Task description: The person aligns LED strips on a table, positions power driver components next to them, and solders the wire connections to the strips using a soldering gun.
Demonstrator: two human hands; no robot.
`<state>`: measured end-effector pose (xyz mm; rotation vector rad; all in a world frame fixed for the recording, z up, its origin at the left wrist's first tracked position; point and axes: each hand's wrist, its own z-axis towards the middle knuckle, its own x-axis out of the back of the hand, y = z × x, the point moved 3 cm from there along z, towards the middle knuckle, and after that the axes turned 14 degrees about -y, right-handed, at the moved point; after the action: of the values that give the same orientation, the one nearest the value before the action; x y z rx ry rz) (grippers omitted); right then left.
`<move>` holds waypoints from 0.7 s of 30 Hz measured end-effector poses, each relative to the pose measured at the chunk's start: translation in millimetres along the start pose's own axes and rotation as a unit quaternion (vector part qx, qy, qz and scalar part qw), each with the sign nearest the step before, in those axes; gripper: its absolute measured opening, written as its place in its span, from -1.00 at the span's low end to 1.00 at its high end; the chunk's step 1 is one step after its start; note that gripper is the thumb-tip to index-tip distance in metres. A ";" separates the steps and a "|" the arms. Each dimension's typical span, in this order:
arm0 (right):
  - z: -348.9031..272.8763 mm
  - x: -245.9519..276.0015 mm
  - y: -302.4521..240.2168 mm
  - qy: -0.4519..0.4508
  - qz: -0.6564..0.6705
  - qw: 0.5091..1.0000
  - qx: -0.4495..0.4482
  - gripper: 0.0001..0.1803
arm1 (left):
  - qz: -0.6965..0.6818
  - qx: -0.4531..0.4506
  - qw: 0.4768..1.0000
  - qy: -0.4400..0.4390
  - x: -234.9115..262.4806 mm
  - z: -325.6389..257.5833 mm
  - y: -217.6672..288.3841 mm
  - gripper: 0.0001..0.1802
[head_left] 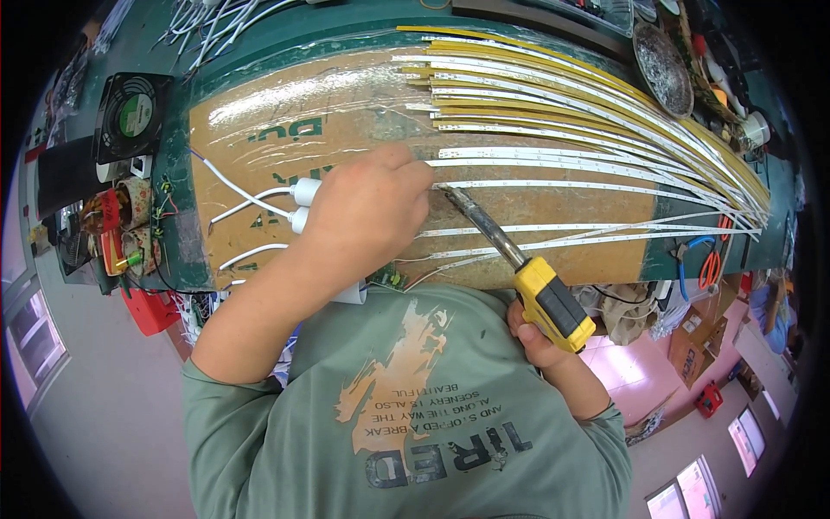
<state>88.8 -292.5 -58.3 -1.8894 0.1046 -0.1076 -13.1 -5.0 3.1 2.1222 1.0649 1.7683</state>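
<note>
My left hand point(373, 197) is closed in a pinch over the near ends of the white LED strips point(553, 164); its fingertips are hidden, so what they grip does not show. White cylindrical caps point(305, 191) with white wires point(235, 179) stick out on the left side of this hand. Low on the right, my right hand point(539, 348) is wrapped round the yellow and black handle of a soldering iron point(555, 304). The iron's metal barrel slants up and left. Its dark tip is at the end of one strip, just beside my left fingers; contact cannot be made out.
More strips with yellow backing point(536, 82) fan across the cardboard point(259, 112) to the far right. A black fan point(131, 118) stands at the left. Orange-handled scissors point(710, 270) and blue-handled pliers point(683, 259) lie at the right edge. White cables point(212, 26) are bundled at the back.
</note>
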 end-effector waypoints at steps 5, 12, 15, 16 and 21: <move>-0.3 3.1 -5.2 0.007 0.039 0.999 0.038 -0.76 | 0.005 -0.007 1.000 0.013 -0.9 1.0 0.2 -0.95; 23.9 7.1 -39.4 0.070 0.231 0.964 0.115 -0.43 | 0.012 -0.003 1.000 0.015 -3.1 2.0 0.3 -0.96; 33.5 13.9 -44.2 0.108 0.234 0.958 0.125 -0.14 | 0.016 0.003 1.000 0.015 -1.6 0.7 1.1 -0.96; 37.3 16.3 -45.0 0.117 0.227 0.957 0.134 -0.14 | 0.019 0.003 1.000 0.016 -0.9 0.2 1.4 -0.96; 45.6 22.6 -40.2 0.137 0.230 0.954 0.136 -0.14 | 0.027 0.002 0.999 0.019 -1.7 1.6 1.6 -0.95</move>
<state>117.7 -239.8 -33.9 -1.5238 0.6827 -0.0610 -11.1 -6.7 2.2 2.1487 1.0297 1.8390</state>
